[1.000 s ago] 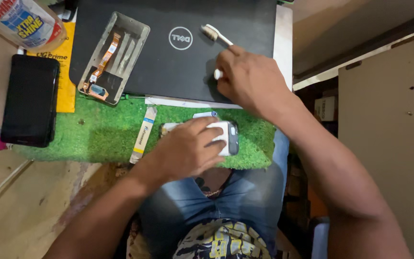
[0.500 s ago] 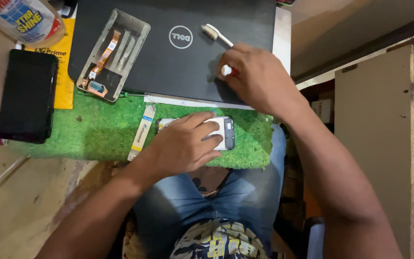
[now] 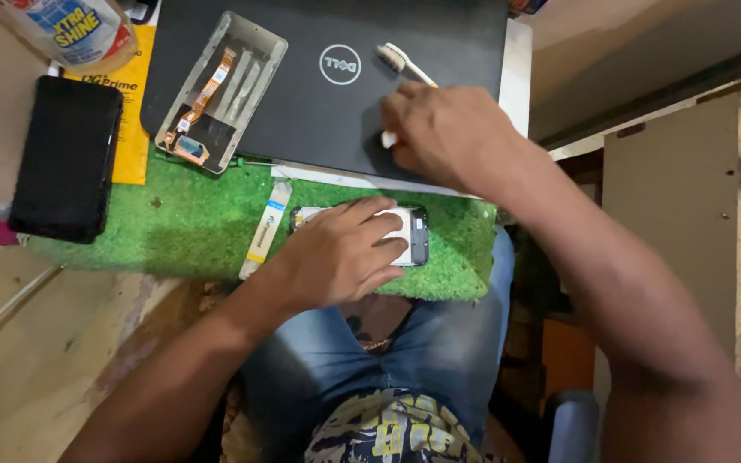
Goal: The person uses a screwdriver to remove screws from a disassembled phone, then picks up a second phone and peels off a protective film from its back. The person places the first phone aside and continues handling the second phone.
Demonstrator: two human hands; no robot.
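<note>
The left hand (image 3: 336, 257) presses flat on the white phone (image 3: 409, 236) so it stays put on the green mat (image 3: 190, 227). The right hand (image 3: 448, 133) pinches a toothbrush (image 3: 400, 62) on the laptop (image 3: 336, 103).

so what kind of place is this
Probably a small phone repair bench: the left hand presses an opened phone on a green turf mat, with a stripped phone frame on a closed laptop.

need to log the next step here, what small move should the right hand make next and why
Probably close the right hand on the toothbrush and lift it toward the opened phone. The fingers already rest on its handle on the closed laptop, while the left hand pins the phone flat on the green mat.
</note>
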